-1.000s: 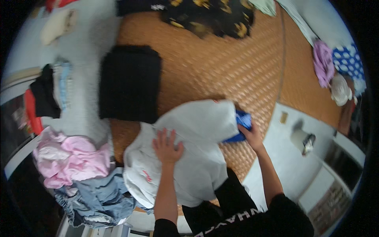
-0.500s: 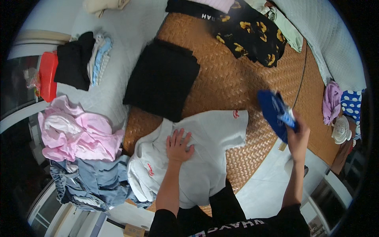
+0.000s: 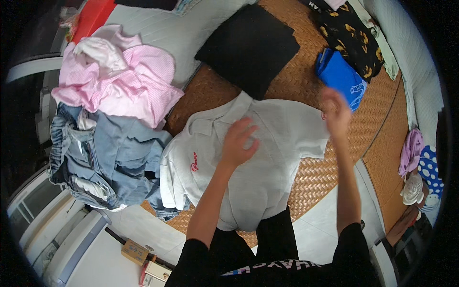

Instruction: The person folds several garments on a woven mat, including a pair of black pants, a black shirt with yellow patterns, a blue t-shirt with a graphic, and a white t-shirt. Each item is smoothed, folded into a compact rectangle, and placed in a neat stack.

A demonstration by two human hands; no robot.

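Observation:
A light grey polo shirt (image 3: 267, 143) with red lettering lies spread on the woven mat in front of me. Over its chest, just below the collar, is my left hand (image 3: 240, 143), fingers apart and holding nothing. My right hand (image 3: 336, 111) is past the shirt's right sleeve, beside a folded blue cloth item (image 3: 342, 79) with a white line drawing. Motion smears its fingers, so their shape is unclear. That blue item rests on the mat, close to a black garment with yellow flowers (image 3: 351, 36).
Black folded cloth (image 3: 248, 48) lies beyond the shirt on the woven mat (image 3: 318, 179). To the left are a pink garment (image 3: 138, 71) and blue jeans (image 3: 119, 153) in heaps. At far right stand a small white fan (image 3: 412, 189) and purple cloth (image 3: 410, 150).
The blue item has left my right hand and lies beside the flowered garment. My right hand has moved up and left. The view has shifted, and my left hand's fingers are more bent.

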